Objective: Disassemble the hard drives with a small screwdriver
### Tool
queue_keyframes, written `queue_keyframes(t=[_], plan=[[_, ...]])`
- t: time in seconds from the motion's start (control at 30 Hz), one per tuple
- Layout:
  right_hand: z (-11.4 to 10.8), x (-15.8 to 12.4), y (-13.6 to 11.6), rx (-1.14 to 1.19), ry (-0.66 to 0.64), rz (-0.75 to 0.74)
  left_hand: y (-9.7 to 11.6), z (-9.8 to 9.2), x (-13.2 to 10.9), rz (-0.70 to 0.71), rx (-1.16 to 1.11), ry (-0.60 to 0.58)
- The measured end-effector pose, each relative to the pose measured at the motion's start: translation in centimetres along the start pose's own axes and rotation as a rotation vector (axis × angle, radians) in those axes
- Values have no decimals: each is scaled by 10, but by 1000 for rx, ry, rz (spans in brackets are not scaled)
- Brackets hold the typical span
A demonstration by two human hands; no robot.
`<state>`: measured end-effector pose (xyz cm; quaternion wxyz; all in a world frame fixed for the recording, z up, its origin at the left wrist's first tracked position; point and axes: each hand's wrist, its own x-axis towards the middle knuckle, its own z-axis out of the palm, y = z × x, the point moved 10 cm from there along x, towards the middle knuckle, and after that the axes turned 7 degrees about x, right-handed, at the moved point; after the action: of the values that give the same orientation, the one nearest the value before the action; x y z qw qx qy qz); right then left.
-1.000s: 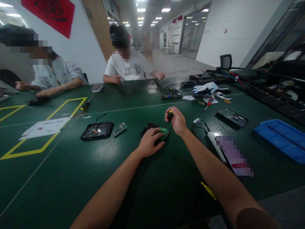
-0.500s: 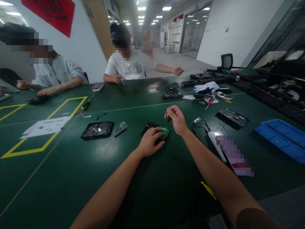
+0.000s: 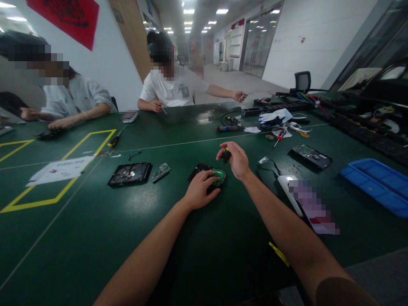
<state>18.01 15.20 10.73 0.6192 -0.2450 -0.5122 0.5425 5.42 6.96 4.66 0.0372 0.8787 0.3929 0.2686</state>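
A hard drive (image 3: 199, 168) with a green circuit board (image 3: 219, 175) lies on the green table in front of me. My left hand (image 3: 203, 189) is closed over its near side, fingers curled across the board, so much of the drive is hidden. Above the drive's right end, my right hand (image 3: 235, 160) holds a small screwdriver (image 3: 226, 155) upright by its black and yellow handle. The shaft points down at the board's right part; whether the tip sits in a screw is too small to tell.
Left of the drive lie a loose circuit board (image 3: 161, 171) and another hard drive (image 3: 130, 174). To the right are a white device with a cable (image 3: 290, 193), a third drive (image 3: 310, 157) and a blue tray (image 3: 376, 185). A red screwdriver (image 3: 280, 136) lies farther back. Two people sit opposite.
My right hand's fingers have shifted on the screwdriver handle, opening out and turning around it. My left hand and the hard drive have stayed in place.
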Motion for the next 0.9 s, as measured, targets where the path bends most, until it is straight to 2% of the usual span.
queue_keyframes(t=[0.37, 0.63, 0.9], plan=[[-3, -2, 0, -109, 83, -7, 1, -2, 1, 1, 3, 11], [-12, 0, -6, -130, 124, -87, 1, -2, 1, 4, 1, 9], [-5, 3, -3, -12, -14, -59, 0, -1, 1, 3, 6, 3]])
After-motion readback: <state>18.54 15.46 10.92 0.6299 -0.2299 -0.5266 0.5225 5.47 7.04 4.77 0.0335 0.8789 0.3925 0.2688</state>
